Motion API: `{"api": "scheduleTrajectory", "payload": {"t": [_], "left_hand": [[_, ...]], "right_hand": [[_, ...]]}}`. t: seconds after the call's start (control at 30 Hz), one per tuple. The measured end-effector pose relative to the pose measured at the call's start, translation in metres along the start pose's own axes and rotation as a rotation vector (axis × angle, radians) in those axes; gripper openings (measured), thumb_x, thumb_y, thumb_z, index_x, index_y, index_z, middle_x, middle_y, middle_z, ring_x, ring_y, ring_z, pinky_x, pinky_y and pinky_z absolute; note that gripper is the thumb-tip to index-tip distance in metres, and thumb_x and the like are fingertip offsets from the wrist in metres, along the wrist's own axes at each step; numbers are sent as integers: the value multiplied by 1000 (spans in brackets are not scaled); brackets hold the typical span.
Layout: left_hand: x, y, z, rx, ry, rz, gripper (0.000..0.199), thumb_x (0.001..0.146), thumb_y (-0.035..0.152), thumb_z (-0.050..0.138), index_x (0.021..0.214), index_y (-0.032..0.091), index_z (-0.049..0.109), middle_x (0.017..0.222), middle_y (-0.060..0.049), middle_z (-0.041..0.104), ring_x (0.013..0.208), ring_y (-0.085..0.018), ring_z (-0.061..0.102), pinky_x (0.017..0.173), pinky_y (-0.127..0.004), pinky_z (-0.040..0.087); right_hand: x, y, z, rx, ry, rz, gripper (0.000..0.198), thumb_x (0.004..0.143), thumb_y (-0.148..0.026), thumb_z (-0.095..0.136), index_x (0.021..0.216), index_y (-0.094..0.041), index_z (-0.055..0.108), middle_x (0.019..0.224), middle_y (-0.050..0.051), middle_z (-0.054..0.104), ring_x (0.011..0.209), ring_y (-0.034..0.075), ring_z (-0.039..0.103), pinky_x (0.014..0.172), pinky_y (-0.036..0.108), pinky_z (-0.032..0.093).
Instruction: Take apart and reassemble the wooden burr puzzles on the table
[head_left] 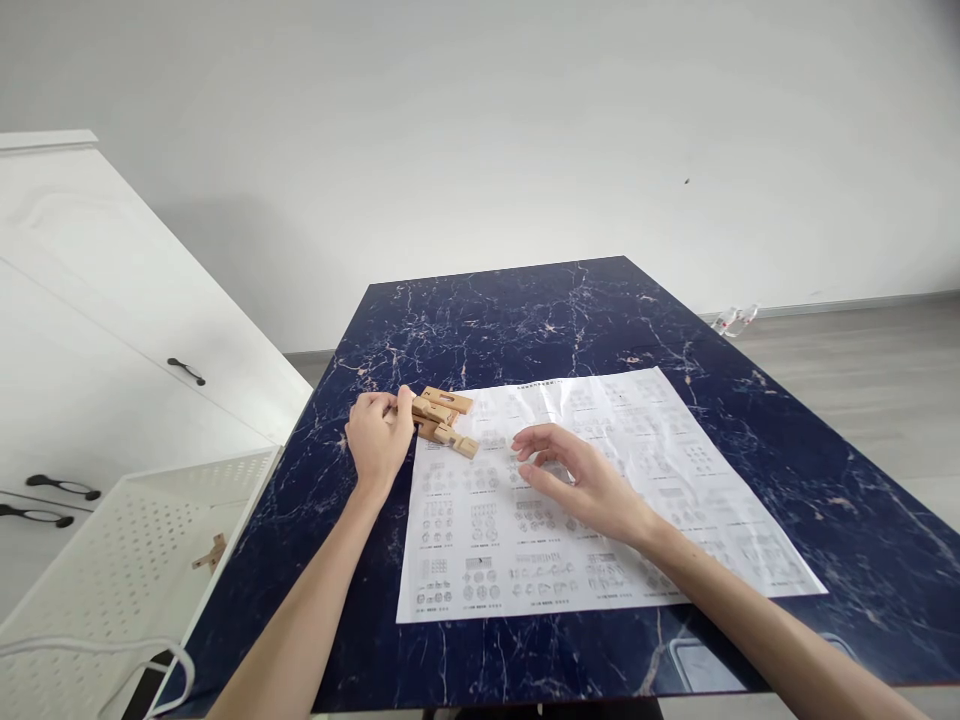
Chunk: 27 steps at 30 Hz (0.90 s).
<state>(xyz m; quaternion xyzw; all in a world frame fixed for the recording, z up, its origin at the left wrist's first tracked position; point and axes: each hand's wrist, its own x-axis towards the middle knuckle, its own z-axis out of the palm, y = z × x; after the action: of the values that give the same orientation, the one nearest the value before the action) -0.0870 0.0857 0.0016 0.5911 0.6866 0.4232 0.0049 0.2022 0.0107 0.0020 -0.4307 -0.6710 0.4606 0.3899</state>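
My left hand (379, 435) is at the paper's upper left corner, thumb and fingers closed on the near end of some notched wooden puzzle pieces (433, 412). The pieces lie bunched together, one flat with a slot and another pointing toward the right. Part of the bunch is hidden behind the fingers. Over the middle of the printed sheet (480, 590) is my right hand (577, 480), its fingers loosely curved and apart, with nothing in them. Rows of small drawings and text cover the creased white paper.
The sheet rests on a dark blue marbled table (495, 320). Left of it stand a white perforated shelf (97, 570) holding a wooden piece (210, 553) and cable (97, 645), and a white cabinet (127, 290). Clear bottles (735, 320) lie on the floor at right.
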Motion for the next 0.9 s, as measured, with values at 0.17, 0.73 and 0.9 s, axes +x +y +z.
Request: {"api": "scheduleTrajectory", "payload": {"t": [0.17,0.73,0.9], "left_hand": [[-2,2,-2,-39,-48,-37,49,107,47,44,68,23,62,82,-6,74,79,-24,68,80,-34,47],[-6,16,-9,-245,46,49,32,106,33,48,76,23,47,68,2,54,61,-15,49,62,-27,37],[-27,40,-14,-385,-124,322,46,102,28,55,65,22,29,58,5,34,53,-11,33,54,-27,28]], "right_hand": [[-1,-1,1,8,-5,19,26,98,-41,67,121,-29,65,120,9,74,105,28,73,92,52,62],[0,-7,0,-12,26,96,23,99,-41,65,117,-26,66,122,10,74,105,27,73,84,42,60],[0,-9,1,-5,-11,84,20,102,-42,61,107,-24,70,104,7,77,95,23,72,81,37,56]]}}
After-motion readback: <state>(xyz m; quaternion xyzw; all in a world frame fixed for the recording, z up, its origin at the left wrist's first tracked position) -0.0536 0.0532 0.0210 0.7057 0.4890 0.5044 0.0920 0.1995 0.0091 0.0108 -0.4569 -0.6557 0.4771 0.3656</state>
